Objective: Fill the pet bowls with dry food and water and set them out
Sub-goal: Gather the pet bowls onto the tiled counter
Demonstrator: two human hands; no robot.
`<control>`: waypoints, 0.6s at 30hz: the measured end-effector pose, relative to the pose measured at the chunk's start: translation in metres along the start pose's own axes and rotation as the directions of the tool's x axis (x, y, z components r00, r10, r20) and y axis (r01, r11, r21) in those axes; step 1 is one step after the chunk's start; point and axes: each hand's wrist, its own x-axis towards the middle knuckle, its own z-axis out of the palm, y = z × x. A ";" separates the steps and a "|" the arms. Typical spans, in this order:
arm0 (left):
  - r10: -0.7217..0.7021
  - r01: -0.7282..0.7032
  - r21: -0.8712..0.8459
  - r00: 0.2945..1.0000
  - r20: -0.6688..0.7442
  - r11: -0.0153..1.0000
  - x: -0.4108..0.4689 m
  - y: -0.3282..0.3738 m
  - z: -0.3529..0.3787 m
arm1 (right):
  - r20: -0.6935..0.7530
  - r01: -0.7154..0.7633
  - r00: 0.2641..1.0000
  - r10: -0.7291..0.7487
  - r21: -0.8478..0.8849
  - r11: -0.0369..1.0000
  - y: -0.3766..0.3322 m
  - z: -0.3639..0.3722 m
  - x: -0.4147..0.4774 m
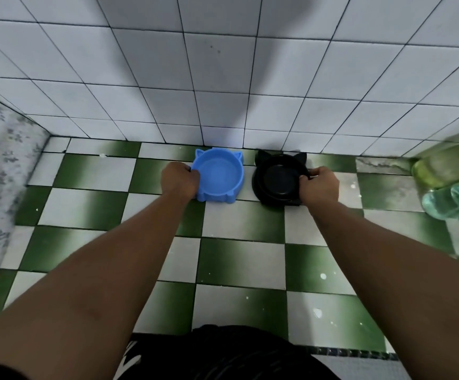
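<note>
Hands: two are counted, each at the end of a bare forearm stretched forward and down toward the floor.
Left hand [179,181]: the fingers are curled over the left rim of the blue bowl, which is gripped there.
Right hand [318,185]: the right rim of the black bowl is pinched between curled fingers and thumb.
Bowls: two are counted, both with cat ears on the far edge.
Blue bowl [217,197]: it is set on the floor just right of the left hand; what it holds cannot be told.
Black bowl [261,187]: it is set just beside the blue one, apart from it and left of the right hand; its contents cannot be told.
Floor [239,259]: green and white checked tiles are laid under both bowls.
Wall [223,78]: white tiles rise right behind the bowls.
Slippers [450,193]: two blurred pale ones are seen at the far right.
</note>
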 end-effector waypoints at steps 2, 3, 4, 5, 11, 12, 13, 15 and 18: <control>0.001 -0.001 -0.019 1.000 0.007 1.000 0.000 -0.001 0.001 | -0.001 0.011 1.000 -0.011 -0.030 0.999 0.000 0.000 0.000; 0.006 -0.006 -0.029 1.000 0.009 1.000 0.001 -0.001 0.001 | 0.001 0.013 1.000 -0.013 -0.035 0.999 0.001 0.001 0.000; 0.007 -0.007 -0.034 1.000 0.010 0.999 0.001 -0.002 0.000 | 0.006 0.014 1.000 -0.014 -0.040 0.999 0.001 0.001 0.000; 0.014 -0.014 -0.035 1.000 0.012 0.999 0.000 -0.002 0.000 | 0.010 0.016 1.000 -0.016 -0.048 0.999 0.001 0.001 -0.001; 0.078 -0.077 0.072 0.997 0.002 0.994 -0.017 0.002 -0.005 | 0.018 0.057 0.998 -0.056 -0.062 0.996 0.003 -0.003 -0.003; 0.090 -0.090 0.078 0.996 0.014 0.993 -0.022 0.002 -0.008 | 0.005 0.066 0.998 -0.066 -0.063 0.996 0.003 -0.003 -0.006; 0.109 -0.111 0.086 0.994 0.029 0.990 -0.027 0.000 -0.010 | -0.011 0.082 0.997 -0.083 -0.072 0.994 0.004 -0.003 -0.012; 0.154 -0.158 0.098 0.987 0.047 0.983 -0.039 -0.006 -0.017 | -0.049 0.144 0.987 -0.152 -0.140 0.980 0.002 -0.003 -0.029; 0.214 -0.216 0.075 0.976 0.039 0.974 -0.060 -0.020 -0.035 | -0.113 0.286 0.939 -0.325 -0.270 0.920 -0.011 0.006 -0.064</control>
